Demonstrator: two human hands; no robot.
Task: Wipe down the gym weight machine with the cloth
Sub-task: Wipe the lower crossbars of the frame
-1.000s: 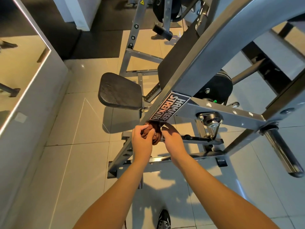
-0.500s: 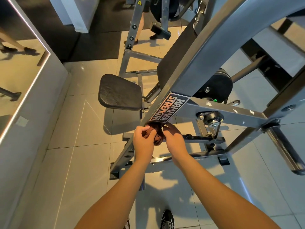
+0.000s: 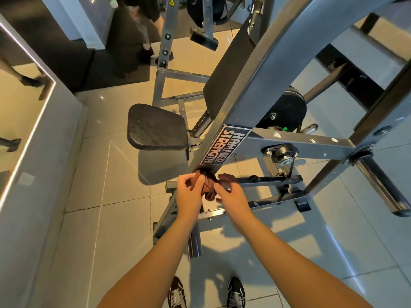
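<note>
**As two hands bunch a brown cloth under the frame label**

While the person stands over the gym weight machine (image 3: 270,85), both arms reach down to its slanted grey bar. The cloth (image 3: 208,187) is a crumpled brown wad caught between the hands, just below the "Hammer Strength" label (image 3: 224,147), and its top edge meets the underside of the bar. The left hand (image 3: 189,195) has its fingers curled in and pinches the near side of the wad. The right hand (image 3: 233,197) grips the other side, with a fold of cloth draped over its fingertips. Left of the bar sits the black seat pad (image 3: 155,127), with the long back pad (image 3: 229,70) rising behind it. A chrome weight peg (image 3: 382,185) juts out on the right. Two dark shoes (image 3: 176,293) stand on the pale floor tiles (image 3: 106,196), and a mirror (image 3: 20,103) lines the left wall.
</note>
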